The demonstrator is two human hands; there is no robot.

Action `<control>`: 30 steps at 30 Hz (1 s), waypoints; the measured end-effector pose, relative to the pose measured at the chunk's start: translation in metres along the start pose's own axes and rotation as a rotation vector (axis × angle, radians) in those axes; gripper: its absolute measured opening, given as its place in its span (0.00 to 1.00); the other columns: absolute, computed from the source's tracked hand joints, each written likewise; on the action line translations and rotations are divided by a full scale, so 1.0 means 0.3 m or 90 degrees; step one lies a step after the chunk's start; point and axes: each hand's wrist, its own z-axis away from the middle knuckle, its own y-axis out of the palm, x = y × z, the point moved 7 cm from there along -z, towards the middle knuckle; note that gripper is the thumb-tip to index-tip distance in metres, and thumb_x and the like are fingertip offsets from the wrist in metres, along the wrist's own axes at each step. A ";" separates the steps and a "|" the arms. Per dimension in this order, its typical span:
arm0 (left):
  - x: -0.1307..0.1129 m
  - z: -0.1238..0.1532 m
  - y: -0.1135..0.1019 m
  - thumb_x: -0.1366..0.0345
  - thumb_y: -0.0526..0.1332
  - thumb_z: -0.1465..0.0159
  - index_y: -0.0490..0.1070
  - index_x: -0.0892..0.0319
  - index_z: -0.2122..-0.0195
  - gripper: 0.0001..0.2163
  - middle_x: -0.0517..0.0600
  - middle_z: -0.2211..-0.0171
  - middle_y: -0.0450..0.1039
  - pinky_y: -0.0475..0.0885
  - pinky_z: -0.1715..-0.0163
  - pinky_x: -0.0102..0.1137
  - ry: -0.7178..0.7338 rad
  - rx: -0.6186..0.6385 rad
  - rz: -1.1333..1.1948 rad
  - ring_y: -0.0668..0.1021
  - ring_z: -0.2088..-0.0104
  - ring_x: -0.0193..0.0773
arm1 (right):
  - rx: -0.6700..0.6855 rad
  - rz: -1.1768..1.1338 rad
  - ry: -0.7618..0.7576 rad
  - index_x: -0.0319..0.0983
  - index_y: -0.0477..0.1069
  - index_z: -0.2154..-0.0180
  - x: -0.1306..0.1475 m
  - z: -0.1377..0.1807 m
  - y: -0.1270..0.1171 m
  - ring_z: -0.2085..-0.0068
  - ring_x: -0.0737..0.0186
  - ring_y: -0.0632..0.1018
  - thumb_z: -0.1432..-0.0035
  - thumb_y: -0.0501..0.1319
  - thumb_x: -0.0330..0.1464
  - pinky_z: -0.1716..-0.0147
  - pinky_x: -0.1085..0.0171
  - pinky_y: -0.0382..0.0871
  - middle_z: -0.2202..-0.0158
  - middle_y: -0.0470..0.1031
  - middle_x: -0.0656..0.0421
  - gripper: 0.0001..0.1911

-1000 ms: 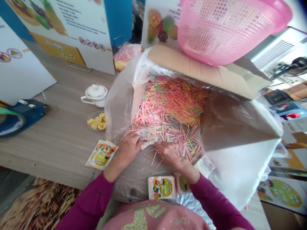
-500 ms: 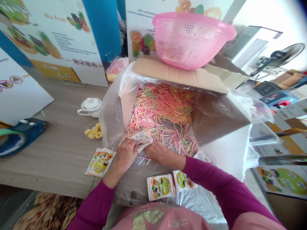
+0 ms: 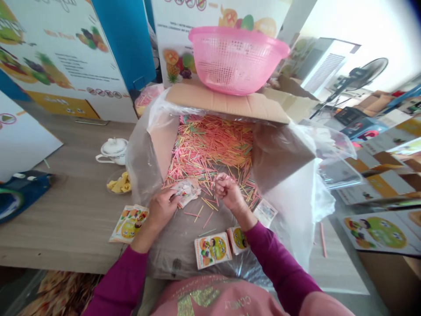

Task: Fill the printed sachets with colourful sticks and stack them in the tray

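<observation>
My left hand [image 3: 162,206] pinches the edge of a small printed packet [image 3: 187,192] at the front of the loose sticks. Just to the right, my right hand [image 3: 228,193] is raised over the sticks with its fingers curled in; whatever they hold, if anything, is hidden. Thin pink, orange, yellow and green sticks [image 3: 217,140] are heaped in a cardboard box [image 3: 161,142] lying open toward me. Below my right hand lie a stack of printed packets [image 3: 213,251] and a second stack [image 3: 237,240]. More packets [image 3: 129,224] rest beside my left forearm.
A pink basket [image 3: 238,61] sits on top of the box. Clear plastic sheeting [image 3: 141,153] lines the box's sides. At left stand a lidded white pot [image 3: 113,150], a dish of yellow pieces [image 3: 119,183] and a blue tape dispenser [image 3: 26,191].
My right hand has drawn away from the packet, to the right, with its fingers curled. My left hand still holds the packet. The whole view has shifted slightly.
</observation>
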 end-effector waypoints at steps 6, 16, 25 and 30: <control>-0.024 0.011 -0.078 0.58 0.73 0.43 0.83 0.56 0.67 0.08 0.52 0.62 0.87 0.82 0.54 0.38 -0.041 -0.104 0.197 0.86 0.61 0.44 | 0.032 0.145 -0.064 0.42 0.75 0.60 -0.008 -0.004 0.053 0.76 0.65 0.69 0.40 0.63 0.60 0.69 0.65 0.69 0.80 0.67 0.67 0.27; -0.067 0.026 0.041 0.56 0.76 0.44 0.84 0.57 0.68 0.11 0.50 0.68 0.84 0.82 0.65 0.33 -0.138 -0.016 0.438 0.84 0.68 0.40 | 0.062 -0.010 -0.151 0.45 0.79 0.56 0.140 -0.045 0.229 0.78 0.64 0.66 0.36 0.66 0.58 0.62 0.59 0.76 0.86 0.45 0.73 0.24; -0.083 0.030 0.064 0.55 0.78 0.45 0.85 0.57 0.66 0.12 0.49 0.67 0.85 0.82 0.64 0.35 -0.161 0.010 0.502 0.83 0.68 0.40 | 0.115 0.109 -0.133 0.42 0.82 0.54 0.074 -0.064 0.298 0.61 0.54 0.84 0.34 0.54 0.67 0.62 0.59 0.77 0.80 0.73 0.61 0.38; -0.087 0.025 0.069 0.54 0.78 0.45 0.85 0.56 0.68 0.12 0.49 0.68 0.85 0.82 0.59 0.38 -0.138 -0.026 0.526 0.84 0.65 0.42 | 0.146 0.122 -0.110 0.42 0.82 0.54 0.032 -0.063 0.284 0.61 0.55 0.85 0.34 0.56 0.66 0.60 0.58 0.80 0.73 0.81 0.58 0.36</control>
